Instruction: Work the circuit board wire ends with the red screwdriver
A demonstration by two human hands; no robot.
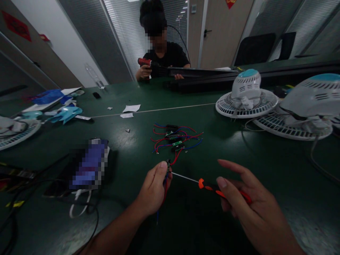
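Head view: your left hand (154, 186) pinches a wired part (168, 166), your right hand (245, 200) holds a screwdriver (201, 183); fan rim (224, 108) well apart, one o'clock.

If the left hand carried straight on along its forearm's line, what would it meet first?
Probably the wired boards lying just beyond the left hand; its height is unclear, so it might pass above them.

Two bare hands in front (152, 187), one screwdriver (201, 183), one hand-held wired part (168, 167), one co-worker (170, 53), one drill (145, 61), one bottle (94, 75), three white fan units (247, 94).
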